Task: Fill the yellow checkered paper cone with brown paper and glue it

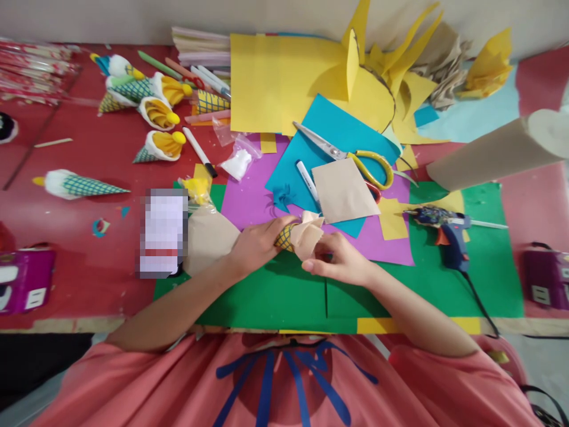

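My left hand (pixel 262 240) is closed around a small yellow paper cone (pixel 285 238) with a blue-green grid pattern. A crumpled piece of beige paper (pixel 306 234) sticks out of the cone's wide end, toward the right. My right hand (pixel 340 258) is at that paper, its fingers curled and the thumb pointing left; whether the fingertips grip the paper's edge is hidden. Just beyond the hands lie a flat beige paper square (pixel 345 188), a white marker (pixel 307 185) and yellow-handled scissors (pixel 338 153) on blue paper (pixel 280 172). Another beige sheet (pixel 211 237) lies beside my left wrist.
A glue gun (pixel 447 228) rests at the right, its cord running over the front edge. A paper roll (pixel 493 151) lies behind it. Finished-looking paper cones (pixel 162 147) sit at the back left. A blurred-out phone (pixel 162 234) lies left. Green paper (pixel 267 296) covers the table's front.
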`<state>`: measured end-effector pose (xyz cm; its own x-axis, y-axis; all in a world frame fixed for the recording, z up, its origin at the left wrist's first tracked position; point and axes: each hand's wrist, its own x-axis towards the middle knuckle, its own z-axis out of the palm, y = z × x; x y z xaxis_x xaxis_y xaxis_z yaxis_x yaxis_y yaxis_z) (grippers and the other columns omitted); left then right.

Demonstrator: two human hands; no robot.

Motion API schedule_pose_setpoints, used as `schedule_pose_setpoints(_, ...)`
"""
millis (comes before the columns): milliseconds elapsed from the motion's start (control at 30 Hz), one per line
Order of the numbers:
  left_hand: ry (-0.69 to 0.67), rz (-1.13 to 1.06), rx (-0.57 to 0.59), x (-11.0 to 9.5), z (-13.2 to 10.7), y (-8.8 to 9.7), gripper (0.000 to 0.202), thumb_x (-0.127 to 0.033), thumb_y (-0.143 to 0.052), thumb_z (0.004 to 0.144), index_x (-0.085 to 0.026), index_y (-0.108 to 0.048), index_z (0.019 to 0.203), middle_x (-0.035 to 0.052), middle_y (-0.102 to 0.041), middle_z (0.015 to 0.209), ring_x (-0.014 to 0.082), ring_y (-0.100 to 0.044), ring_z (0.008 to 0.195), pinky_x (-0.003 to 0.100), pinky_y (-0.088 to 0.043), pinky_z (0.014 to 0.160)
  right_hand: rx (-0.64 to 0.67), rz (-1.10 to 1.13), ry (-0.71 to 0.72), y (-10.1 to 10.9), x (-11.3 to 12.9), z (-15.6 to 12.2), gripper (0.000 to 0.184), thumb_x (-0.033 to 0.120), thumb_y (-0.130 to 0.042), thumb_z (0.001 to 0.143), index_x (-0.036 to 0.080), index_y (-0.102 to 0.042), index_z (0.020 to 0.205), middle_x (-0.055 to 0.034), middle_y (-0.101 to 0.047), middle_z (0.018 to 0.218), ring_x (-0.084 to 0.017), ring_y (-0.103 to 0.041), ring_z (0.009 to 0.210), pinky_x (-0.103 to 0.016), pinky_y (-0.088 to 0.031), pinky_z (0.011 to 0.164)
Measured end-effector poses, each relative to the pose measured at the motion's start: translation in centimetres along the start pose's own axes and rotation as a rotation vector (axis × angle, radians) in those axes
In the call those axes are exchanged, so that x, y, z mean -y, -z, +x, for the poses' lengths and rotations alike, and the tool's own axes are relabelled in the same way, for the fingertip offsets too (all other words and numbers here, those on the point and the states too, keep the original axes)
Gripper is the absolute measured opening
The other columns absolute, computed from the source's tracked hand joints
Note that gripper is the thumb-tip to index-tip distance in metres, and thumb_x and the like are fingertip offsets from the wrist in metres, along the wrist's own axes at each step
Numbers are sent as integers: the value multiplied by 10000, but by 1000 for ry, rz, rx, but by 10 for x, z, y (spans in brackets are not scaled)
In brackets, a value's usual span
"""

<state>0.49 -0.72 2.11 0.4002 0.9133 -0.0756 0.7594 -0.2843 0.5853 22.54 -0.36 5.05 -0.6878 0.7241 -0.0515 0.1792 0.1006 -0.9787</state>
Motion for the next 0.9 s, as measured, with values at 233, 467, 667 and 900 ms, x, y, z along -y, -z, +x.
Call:
schedule_pose_setpoints(233, 123, -79, -9, -2, 2, 2, 424, -315, -630, 848, -263, -598, 1267, 23, -762, 1136, 208, -749, 920, 278, -570, 776, -639, -500, 553, -1, -5, -3, 264, 307, -567, 927, 237, -593, 1180, -65, -709, 895, -190, -687, 749, -309, -564, 640)
schedule_pose_setpoints(467, 115, -101, -22, -3, 2, 4, 434, -306, -598, 864, -238, -595, 1292, 45, -752, 1179, 237, -739, 1025, 307, -580, 833, -398, -690, 577, -7, -11, -1, 447, 373, -524, 950, 202, -556, 1362, -141, -702, 1243, -280, -671, 1180, -434, -570, 948)
schedule_pose_setpoints(667, 73, -119, -34, 1, 2, 2, 427, -266, -595, 850, -228, -601, 1275, 61, -756, 1162, 240, -745, 1006, 326, -594, 841, -327, -669, 596, -11, -13, 2, 404, 323, -575, 932, 117, -613, 1277, -173, -732, 1217, -265, -654, 1235, -420, -552, 995)
schedule_pose_setpoints(900, 8, -110, -29, 4, 1, 0, 425, -232, -560, 877, -223, -577, 1301, 80, -727, 1244, 238, -724, 1088, 347, -593, 918, -313, -743, 674, -12, -14, 4, 338, 318, -570, 934, 111, -650, 1189, -151, -774, 1110, -251, -728, 1096, -409, -574, 947)
